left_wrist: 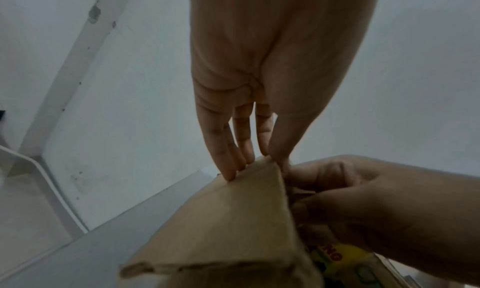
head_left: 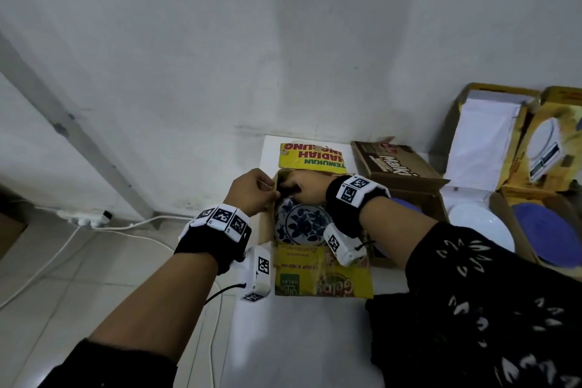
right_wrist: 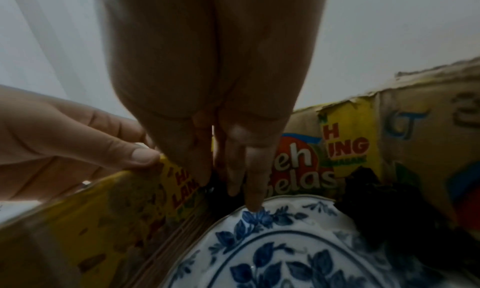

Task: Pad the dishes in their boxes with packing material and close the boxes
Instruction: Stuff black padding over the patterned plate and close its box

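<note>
Pinching the far-left corner flap (left_wrist: 226,220) of the yellow box (head_left: 321,274), left hand (head_left: 252,192): thumb inside, fingers (left_wrist: 241,132) straight along the brown outer face, holding the wall back. Reaching into that same corner, right hand (head_left: 307,187), fingers (right_wrist: 253,181) straight and close together, pointing down; one fingertip touching the rim of the blue-and-white plate (head_left: 300,222), the others pushing into the gap where dark packing material (right_wrist: 389,202) sits. No curl around anything to be seen on that hand.

Lying flat in the box on the white tabletop (head_left: 302,340), the plate, with dark padding wedged along its far edge. All flaps open.

Best done, by the look of it, with the wall kept pulled outward while padding is pressed down beside the rim, not on top of it; pressure kept off the plate's edge to avoid chipping; remaining gaps around the plate filled before flaps are folded.

To the right, three more open boxes: a brown box (head_left: 400,167) with a blue dish, and others holding a white dish (head_left: 482,227) and white sheets.
</note>
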A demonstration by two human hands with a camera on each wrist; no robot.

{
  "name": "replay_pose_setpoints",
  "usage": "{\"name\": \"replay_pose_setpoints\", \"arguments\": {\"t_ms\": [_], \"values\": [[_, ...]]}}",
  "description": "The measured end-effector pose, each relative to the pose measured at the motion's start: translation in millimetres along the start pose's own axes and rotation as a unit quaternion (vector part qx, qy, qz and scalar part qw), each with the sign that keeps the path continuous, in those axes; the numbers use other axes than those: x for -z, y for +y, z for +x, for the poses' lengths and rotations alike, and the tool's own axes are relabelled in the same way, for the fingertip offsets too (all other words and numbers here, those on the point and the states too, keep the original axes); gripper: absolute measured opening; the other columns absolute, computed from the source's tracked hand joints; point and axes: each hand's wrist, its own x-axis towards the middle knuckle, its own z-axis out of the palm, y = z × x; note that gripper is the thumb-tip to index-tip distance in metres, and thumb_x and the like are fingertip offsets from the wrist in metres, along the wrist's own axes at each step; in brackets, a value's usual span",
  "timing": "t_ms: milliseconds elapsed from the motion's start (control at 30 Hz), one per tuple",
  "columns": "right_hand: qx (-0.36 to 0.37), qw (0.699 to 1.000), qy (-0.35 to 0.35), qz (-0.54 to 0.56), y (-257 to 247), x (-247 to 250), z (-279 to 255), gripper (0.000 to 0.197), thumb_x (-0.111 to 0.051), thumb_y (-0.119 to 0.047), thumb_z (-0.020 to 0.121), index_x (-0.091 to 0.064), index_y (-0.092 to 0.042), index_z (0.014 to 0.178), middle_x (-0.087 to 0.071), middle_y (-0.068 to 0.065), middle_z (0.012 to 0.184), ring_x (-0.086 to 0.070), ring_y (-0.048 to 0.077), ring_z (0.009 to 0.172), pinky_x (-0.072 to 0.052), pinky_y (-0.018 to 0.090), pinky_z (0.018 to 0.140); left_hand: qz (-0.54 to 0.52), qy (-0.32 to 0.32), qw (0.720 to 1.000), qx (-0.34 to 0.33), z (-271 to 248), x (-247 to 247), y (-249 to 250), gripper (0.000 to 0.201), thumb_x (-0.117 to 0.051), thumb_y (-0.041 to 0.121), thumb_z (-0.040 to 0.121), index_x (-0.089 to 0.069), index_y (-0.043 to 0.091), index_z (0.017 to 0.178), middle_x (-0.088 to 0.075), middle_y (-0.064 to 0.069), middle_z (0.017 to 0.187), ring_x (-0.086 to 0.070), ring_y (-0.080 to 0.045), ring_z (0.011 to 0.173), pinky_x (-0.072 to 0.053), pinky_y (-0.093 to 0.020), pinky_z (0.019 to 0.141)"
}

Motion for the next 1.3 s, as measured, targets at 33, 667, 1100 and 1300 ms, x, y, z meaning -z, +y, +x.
{"name": "replay_pose_setpoints", "arguments": {"t_ms": [33,667,1100,1300], "values": [[-0.003,0.999,-0.029,-0.025,-1,0,-1,0.037,-0.046,-0.001,0.086,-0.059,-0.006,0.121,-0.061,0.018,0.120,-0.056,0.035,0.109,-0.048,0.044,0.093,-0.012,-0.002,1.000,0.002,0,-1,0,0.019,-0.073,0.008,0.078,-0.057,0.012,0.089,-0.062,-0.010,0.091,-0.061,-0.022,0.082,-0.058,-0.032,0.061],[0.044,0.997,-0.052,-0.034,3,13,-15,0.042,-0.051,-0.023,0.096,-0.047,-0.011,0.136,-0.050,0.010,0.137,-0.047,0.026,0.123,-0.038,0.033,0.102,0.093,0.031,0.995,-0.028,-17,3,11,0.015,-0.069,0.017,0.081,-0.064,0.015,0.095,-0.068,-0.006,0.098,-0.062,-0.021,0.095,-0.049,-0.028,0.082],[0.032,0.964,0.198,0.174,100,4,-210,0.028,-0.058,-0.010,0.092,-0.061,-0.004,0.119,-0.064,0.005,0.093,-0.061,0.020,0.081,-0.047,0.016,0.069,0.135,0.008,0.977,-0.164,-126,-110,116,0.015,-0.067,0.017,0.083,-0.066,0.011,0.097,-0.067,-0.002,0.092,-0.061,-0.016,0.085,-0.043,-0.023,0.072],[-0.076,0.949,0.234,0.199,192,-66,-305,0.024,-0.065,-0.013,0.087,-0.065,-0.004,0.109,-0.064,0.015,0.094,-0.058,0.020,0.080,-0.042,0.012,0.058,0.156,-0.102,0.968,-0.169,-175,-224,124,0.013,-0.069,0.020,0.083,-0.066,0.014,0.094,-0.069,-0.003,0.098,-0.063,-0.018,0.095,-0.047,-0.029,0.086]]}}
